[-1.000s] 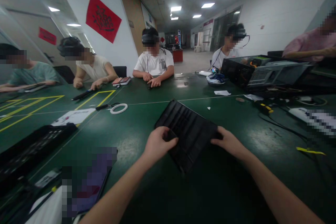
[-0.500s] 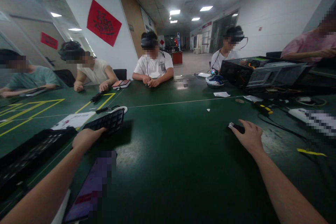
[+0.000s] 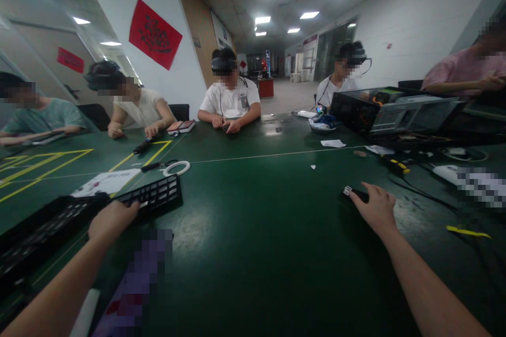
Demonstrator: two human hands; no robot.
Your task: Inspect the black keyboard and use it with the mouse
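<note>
My left hand (image 3: 113,219) grips the near edge of a black gridded plastic panel (image 3: 162,192), thumb on top and the other fingers mostly hidden. The panel, with rows of square openings, rests low over the table beside a longer black slotted tray (image 3: 51,229). Off to the right, my right hand (image 3: 377,208) is closed around a small black stick with a silver USB-like plug (image 3: 351,191) pointing left, just above the table. A purple, blurred-out flat thing (image 3: 136,279) lies below my left hand.
Beyond the panel lie a white tape roll (image 3: 176,168) and a printed sheet (image 3: 105,182). An open computer case (image 3: 395,113) stands at the back right, near cables and a yellow-black tool (image 3: 396,165). Several people sit around the green table (image 3: 256,231).
My left hand has moved left and down, lowering the panel from a tilt to nearly flat. The tape roll shows more fully. My right hand has barely moved.
</note>
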